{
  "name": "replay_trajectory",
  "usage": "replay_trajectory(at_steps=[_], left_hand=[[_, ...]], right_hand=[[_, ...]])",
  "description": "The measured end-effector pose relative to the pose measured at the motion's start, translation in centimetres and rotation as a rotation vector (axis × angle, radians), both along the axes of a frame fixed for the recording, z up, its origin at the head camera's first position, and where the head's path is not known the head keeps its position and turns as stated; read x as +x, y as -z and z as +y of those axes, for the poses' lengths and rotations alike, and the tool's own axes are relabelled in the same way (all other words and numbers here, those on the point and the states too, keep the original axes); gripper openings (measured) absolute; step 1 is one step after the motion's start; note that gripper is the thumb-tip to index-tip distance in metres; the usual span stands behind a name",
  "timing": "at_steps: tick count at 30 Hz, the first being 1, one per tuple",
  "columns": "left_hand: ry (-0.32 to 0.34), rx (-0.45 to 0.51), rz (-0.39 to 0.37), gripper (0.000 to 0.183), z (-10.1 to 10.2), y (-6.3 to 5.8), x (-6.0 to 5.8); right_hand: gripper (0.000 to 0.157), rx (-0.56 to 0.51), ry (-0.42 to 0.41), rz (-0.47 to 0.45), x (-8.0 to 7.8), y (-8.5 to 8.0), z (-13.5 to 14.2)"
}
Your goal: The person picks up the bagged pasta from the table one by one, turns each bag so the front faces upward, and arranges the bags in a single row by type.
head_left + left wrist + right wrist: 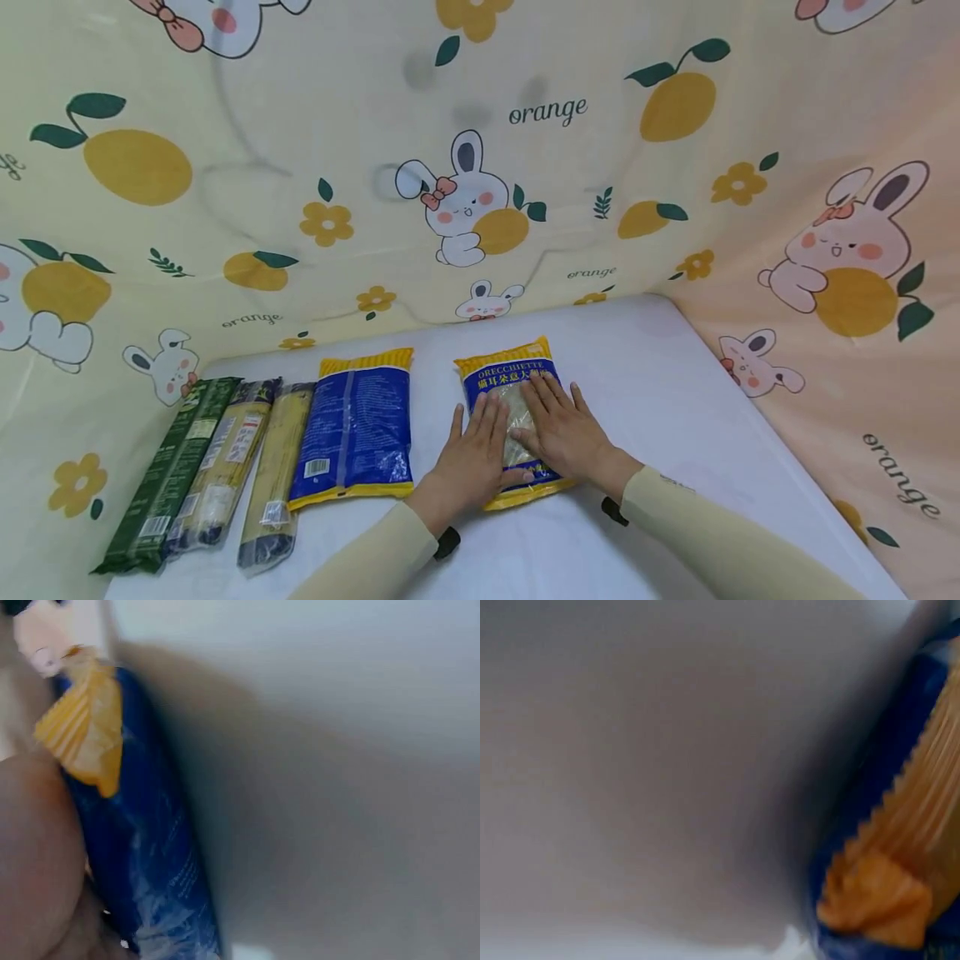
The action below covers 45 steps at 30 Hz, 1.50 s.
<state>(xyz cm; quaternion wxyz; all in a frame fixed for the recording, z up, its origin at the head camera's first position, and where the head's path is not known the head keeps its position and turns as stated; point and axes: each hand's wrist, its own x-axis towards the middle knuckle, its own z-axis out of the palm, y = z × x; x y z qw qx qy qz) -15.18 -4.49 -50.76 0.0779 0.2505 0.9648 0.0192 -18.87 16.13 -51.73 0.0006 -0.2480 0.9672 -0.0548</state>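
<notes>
A blue and yellow bag of orecchiette pasta (498, 369) lies front side up on the table, with a see-through window in its middle. On its left half rests my left hand (467, 460), fingers straight and pointing away from me. My right hand (566, 432) lies flat across the bag's right half, fingers also extended. Both palms cover much of the window. In the left wrist view, the bag's blue side (154, 840) and a crimped yellow corner show beside part of the hand. The right wrist view catches the yellow crimped end (889, 892) of the bag.
Left of the hands, a second blue pasta bag (356, 425) lies back side up. Beside it are two clear packs of long pasta (281, 458) (228, 454) and a green pack (180, 462), side by side. Behind the white table (675, 400) hangs a rabbit-and-orange printed curtain (337, 125).
</notes>
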Motion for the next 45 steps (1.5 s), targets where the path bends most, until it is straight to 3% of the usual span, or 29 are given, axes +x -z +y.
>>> replay_trajectory(at_steps=[4,12,18,22,26,29,36,45], left_hand=[[-0.031,0.041,-0.027,0.098,-0.5,-0.6,0.0],[-0.021,-0.019,-0.052,0.099,-1.2,0.9,0.1],[-0.036,0.017,-0.041,0.101,-1.3,1.0,-0.1],[-0.095,0.115,-0.066,0.100,-1.7,0.4,0.2],[-0.142,0.144,-0.023,0.087,-3.0,-1.0,-0.2],[-0.177,0.120,0.013,0.077,-4.8,-1.8,-0.9],[-0.302,0.107,-0.017,0.074,-11.1,-2.6,-1.8],[-0.281,0.087,0.040,0.064,-20.1,-2.7,-2.0]], right_hand=[[0.081,0.051,0.018,0.014,-0.9,-0.1,0.0],[0.080,0.091,-0.035,0.047,-0.8,0.0,-2.2],[0.079,0.119,0.004,0.052,-1.2,0.8,-2.6],[0.079,0.106,0.011,0.047,-1.3,0.9,-2.3],[0.078,0.092,0.013,0.056,-1.5,0.6,-1.6],[0.076,0.108,0.017,0.071,-1.9,0.5,-0.5],[0.073,0.133,0.038,0.097,-3.1,0.1,3.4],[0.072,0.189,0.069,0.071,-5.2,-0.3,9.8]])
